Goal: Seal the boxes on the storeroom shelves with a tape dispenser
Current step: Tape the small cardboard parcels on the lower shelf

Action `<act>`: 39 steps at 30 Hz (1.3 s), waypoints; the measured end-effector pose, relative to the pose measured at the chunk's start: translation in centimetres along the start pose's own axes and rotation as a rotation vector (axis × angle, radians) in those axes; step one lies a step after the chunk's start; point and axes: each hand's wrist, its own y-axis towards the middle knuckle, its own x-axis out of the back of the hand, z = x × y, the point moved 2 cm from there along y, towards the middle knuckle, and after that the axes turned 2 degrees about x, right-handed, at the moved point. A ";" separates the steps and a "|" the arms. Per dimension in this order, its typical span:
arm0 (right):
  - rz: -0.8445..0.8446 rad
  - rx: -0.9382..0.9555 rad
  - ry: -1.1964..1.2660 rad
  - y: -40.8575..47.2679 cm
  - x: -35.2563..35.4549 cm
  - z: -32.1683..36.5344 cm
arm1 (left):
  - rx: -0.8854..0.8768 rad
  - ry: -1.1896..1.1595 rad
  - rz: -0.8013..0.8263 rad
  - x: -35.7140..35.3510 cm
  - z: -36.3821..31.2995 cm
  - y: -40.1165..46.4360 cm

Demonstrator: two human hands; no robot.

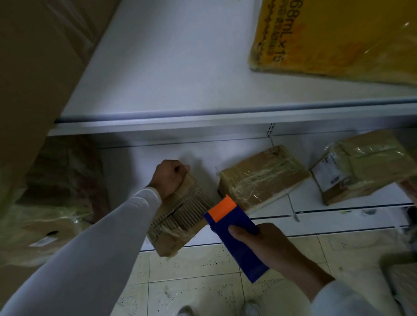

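From the head view, the small cardboard box [179, 210] sits on the lower shelf [346, 221], tilted, one corner jutting past the shelf's front edge over the tiled floor [200, 279]. The left hand [170, 177] is curled into a fist around the box's far end. Just right of the box, the right hand [263, 243] wraps its fingers tightly around a blue tape dispenser [234, 233]; its long axis runs diagonally, orange tip touching the box's near-right edge. Further right of the box lie two taped parcels [262, 175], with bare shelf between them.
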 end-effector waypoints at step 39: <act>0.084 0.004 0.049 -1.3 -2.1 0.1 | -0.714 0.491 0.034 -0.2 0.5 -6.8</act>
